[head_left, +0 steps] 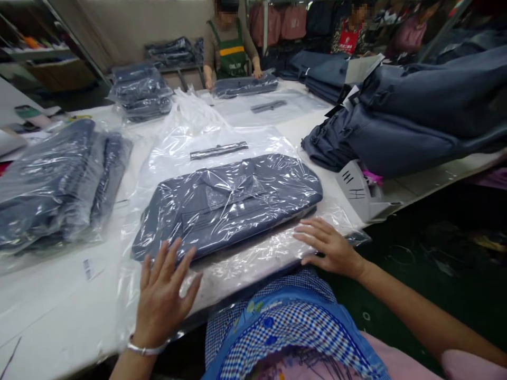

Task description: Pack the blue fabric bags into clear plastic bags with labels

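A dark blue-grey bag (237,203) lies flat inside a clear plastic bag (253,266) at the table's front edge. My left hand (164,290), with a bangle at the wrist, has its fingers spread at the plastic by the bag's near left corner. At the near right side, my right hand (327,245) is open too, its fingers stretched over the plastic. Neither hand grips anything. Just beyond the bag, a dark strip (218,151) shows in or under clear plastic; I cannot tell which.
Plastic-wrapped bags (51,184) are piled at the left, with another wrapped stack (140,92) behind. Unwrapped dark bags (415,116) heap up at the right, beside a marked white holder (356,187). Across the white table (51,306), a co-worker (232,47) handles another bag.
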`<state>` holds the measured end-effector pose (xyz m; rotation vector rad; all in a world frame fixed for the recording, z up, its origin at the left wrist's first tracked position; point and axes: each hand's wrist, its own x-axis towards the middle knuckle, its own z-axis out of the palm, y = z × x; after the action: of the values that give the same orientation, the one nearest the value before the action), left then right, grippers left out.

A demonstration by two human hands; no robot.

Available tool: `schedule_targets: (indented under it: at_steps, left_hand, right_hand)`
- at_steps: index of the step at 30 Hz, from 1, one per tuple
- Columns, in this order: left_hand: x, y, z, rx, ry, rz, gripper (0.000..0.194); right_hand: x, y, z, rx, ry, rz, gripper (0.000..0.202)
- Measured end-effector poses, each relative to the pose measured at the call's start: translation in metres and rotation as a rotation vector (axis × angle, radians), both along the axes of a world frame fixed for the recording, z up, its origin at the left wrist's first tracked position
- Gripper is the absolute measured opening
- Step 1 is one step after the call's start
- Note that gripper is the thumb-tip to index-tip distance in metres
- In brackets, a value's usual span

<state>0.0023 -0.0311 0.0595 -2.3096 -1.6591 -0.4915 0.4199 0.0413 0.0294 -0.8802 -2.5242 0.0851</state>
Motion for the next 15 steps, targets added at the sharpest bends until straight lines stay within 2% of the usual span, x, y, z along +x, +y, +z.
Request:
schedule_targets:
  at_steps: [2, 5, 8, 10, 12, 13, 15]
  left_hand:
    - [0.032, -0.006, -0.004, -0.011, -0.056, -0.155, 0.061]
    - [0.078, -0.004, -0.022, -0.119, -0.102, -0.357, 0.053]
    - [0.111, 0.007, -0.043, -0.264, -0.127, -0.41, 0.064]
    - [0.123, 0.014, -0.054, -0.331, -0.143, -0.396, 0.061]
    - [0.127, 0.018, -0.061, -0.375, -0.179, -0.382, 0.04]
    - [0.127, 0.019, -0.063, -0.393, -0.206, -0.378, 0.03]
    - [0.124, 0.021, -0.063, -0.437, -0.279, -0.355, 0.022]
  right_hand:
    - [-0.009, -0.014, -0.007, -0.024, -0.023, 0.029, 0.045]
    - [-0.017, -0.017, -0.018, -0.021, 0.006, -0.012, 0.023]
    - [-0.02, -0.009, -0.013, -0.036, 0.032, -0.049, 0.019]
    - [-0.021, -0.008, -0.003, -0.043, 0.09, -0.099, 0.018]
    - [-0.023, -0.012, 0.008, -0.059, 0.181, -0.148, 0.017]
    - [-0.024, -0.017, 0.013, -0.086, 0.227, -0.156, 0.016]
    - [-0.027, -0.031, 0.016, -0.212, 0.286, -0.127, 0.015]
